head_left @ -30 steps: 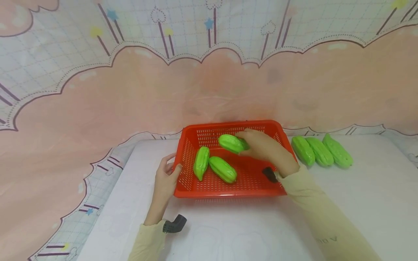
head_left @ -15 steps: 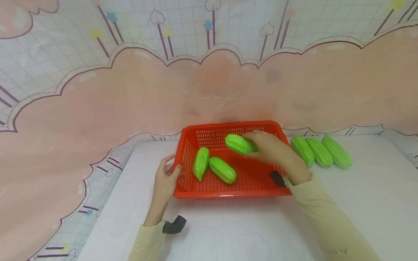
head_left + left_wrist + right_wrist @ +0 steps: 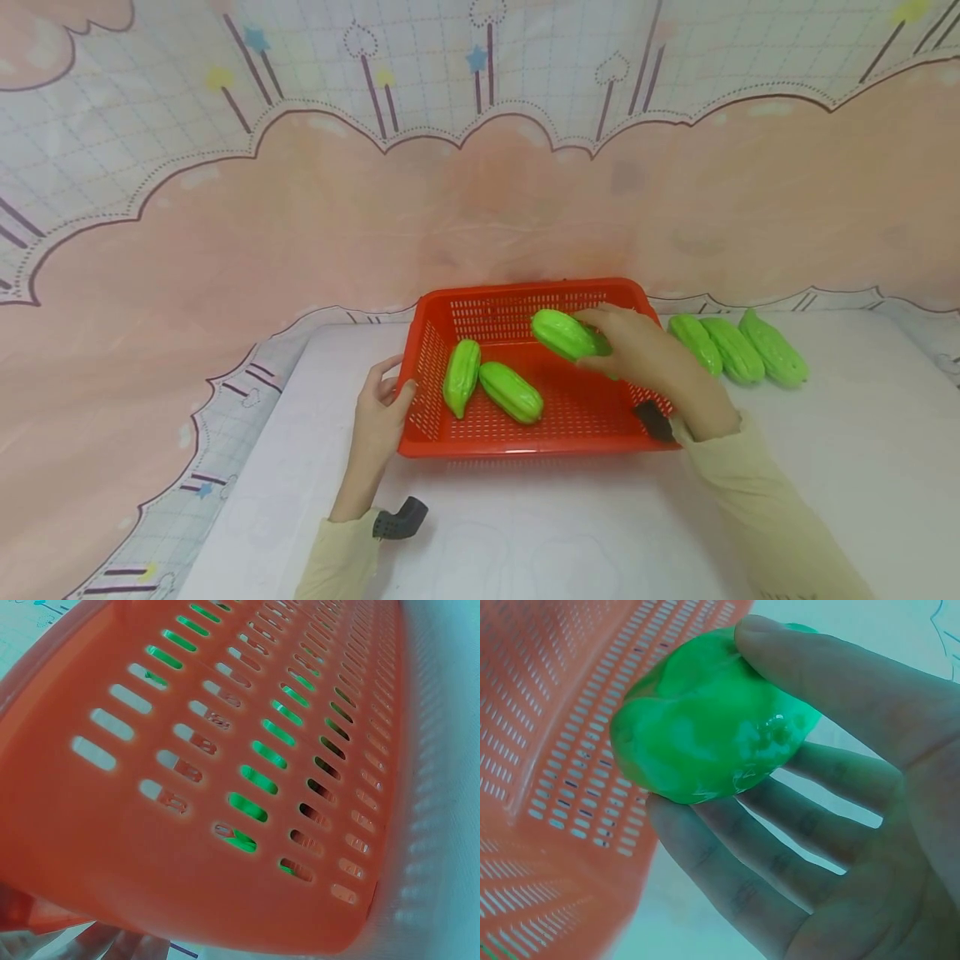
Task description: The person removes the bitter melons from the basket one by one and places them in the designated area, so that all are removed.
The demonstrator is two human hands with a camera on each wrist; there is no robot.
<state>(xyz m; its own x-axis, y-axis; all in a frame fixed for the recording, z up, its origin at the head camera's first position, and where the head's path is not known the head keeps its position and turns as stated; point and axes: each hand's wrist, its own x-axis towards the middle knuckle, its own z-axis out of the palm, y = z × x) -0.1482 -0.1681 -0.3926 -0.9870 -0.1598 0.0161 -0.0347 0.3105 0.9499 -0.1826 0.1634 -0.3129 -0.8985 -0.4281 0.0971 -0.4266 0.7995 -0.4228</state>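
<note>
No text readable; print (image 3: 787, 596) on right sleeve (image 3: 761, 496) illegible.

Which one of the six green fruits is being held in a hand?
The fruit gripped by the right hand; two fruits lie inside the red basket, three fruits on the table beside it.

So the right hand (image 3: 630, 346) has a shiny bright green ridged gourd (image 3: 564, 335) pinched between thumb and fingers, tilted a bit, over the back right part of the red plastic basket (image 3: 525, 447) in the head view. Basket's upright, slotted walls, left hand (image 3: 380, 412) gripping its left rim. Inside, one green gourd (image 3: 461, 377) (pointy end toward the wearer) sits just beside a plumper one (image 3: 512, 392), lying slantwise.
</note>
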